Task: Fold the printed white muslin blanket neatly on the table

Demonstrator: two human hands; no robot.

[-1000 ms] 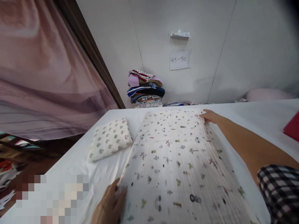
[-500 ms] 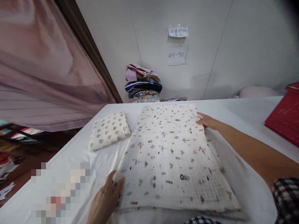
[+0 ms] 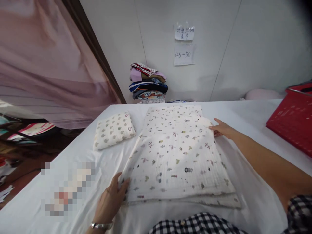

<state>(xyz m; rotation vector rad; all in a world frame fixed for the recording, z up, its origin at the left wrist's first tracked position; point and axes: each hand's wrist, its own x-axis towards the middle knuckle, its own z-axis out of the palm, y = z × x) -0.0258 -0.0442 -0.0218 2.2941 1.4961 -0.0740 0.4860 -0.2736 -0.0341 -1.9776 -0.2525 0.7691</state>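
Observation:
A white muslin cloth (image 3: 168, 156) printed with small palms and plants lies folded in layers on the white-covered table. Its front edge shows more than one layer. At its right edge, my right hand (image 3: 223, 129) pinches the cloth, which is pulled out slightly toward the fingers. My left hand (image 3: 110, 196), with a metal-banded wristwatch (image 3: 101, 225), rests against the lower left edge, thumb and forefinger apart. Left of the cloth sits a smaller folded white cloth (image 3: 114, 130) with grey-green prints.
A red basket (image 3: 292, 118) stands on the table (image 3: 253, 113) at the right. Behind the table is a stack of folded fabrics (image 3: 148, 83) by the wall. A pinkish curtain (image 3: 53, 65) hangs at the left. A blurred-out patch (image 3: 70, 190) covers something on the table's left.
The right side of the cloth's upper layer has shifted outward with my right hand, and wrinkles show there. My left hand stays by the lower left edge. The view has shifted slightly.

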